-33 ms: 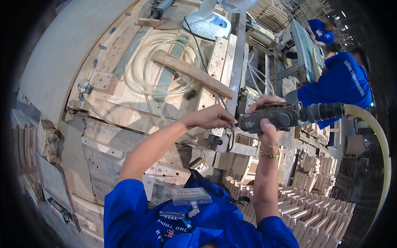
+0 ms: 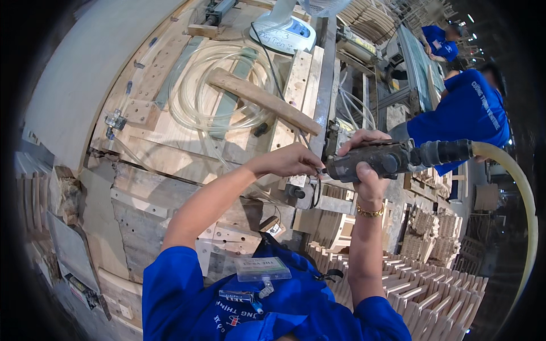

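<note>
My right hand (image 2: 371, 170) is closed round the body of a dark, worn air-powered tool (image 2: 392, 161). Its thumb lies along the near side, and fingers wrap over the top. From the tool's right end a thick yellowish hose (image 2: 512, 170) curves down. My left hand (image 2: 293, 161) has its fingertips pinched at the tool's left end, on a small dark tip (image 2: 322, 171). What exactly those fingers grip is mostly hidden. The tool is held in the air, near the right edge of a wooden workbench (image 2: 170, 150).
On the bench lie a coil of clear tubing (image 2: 182, 96), a wooden bar (image 2: 264, 101) across it, and a white fan base (image 2: 284, 34). Stacked wooden slats (image 2: 421, 295) fill the lower right. Two people in blue shirts (image 2: 466, 113) are at the upper right, beside machinery.
</note>
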Demonstrator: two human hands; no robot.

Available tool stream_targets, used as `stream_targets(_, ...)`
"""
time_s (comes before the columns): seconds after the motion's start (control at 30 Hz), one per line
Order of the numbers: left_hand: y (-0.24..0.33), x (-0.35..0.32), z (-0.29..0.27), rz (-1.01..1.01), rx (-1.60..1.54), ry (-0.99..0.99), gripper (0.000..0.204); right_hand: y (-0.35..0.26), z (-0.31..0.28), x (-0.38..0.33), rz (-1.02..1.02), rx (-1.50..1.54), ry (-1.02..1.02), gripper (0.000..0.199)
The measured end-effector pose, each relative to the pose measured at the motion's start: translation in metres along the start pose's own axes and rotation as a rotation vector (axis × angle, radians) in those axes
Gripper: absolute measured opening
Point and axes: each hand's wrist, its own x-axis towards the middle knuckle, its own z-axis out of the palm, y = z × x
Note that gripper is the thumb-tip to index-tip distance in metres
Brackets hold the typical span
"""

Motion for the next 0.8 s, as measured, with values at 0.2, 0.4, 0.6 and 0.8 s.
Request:
stream_targets(0.2, -0.005, -0.005, 0.001, 0.036, 0.007, 0.014, 0.021, -0.003, 0.008, -0.006, 0.023, -0.049, 0.021, 0.046)
stream_targets(0.4, -0.004, -0.01, 0.003, 0.064, 0.002, 0.049, 0.02, -0.005, 0.01, -0.004, 0.031, -0.053, -0.019, 0.046)
stream_targets(0.6, 0.003, -0.01, 0.004, 0.027, 0.068, 0.064, 0.016, 0.0, 0.005, -0.006, 0.007, -0.031, -0.052, 0.048)
stream_targets(0.8, -0.006, -0.012, 0.009, 0.082, 0.0, 0.126, 0.016, 0.003, 0.009, -0.008, 0.006, -0.013, -0.086, 0.047)
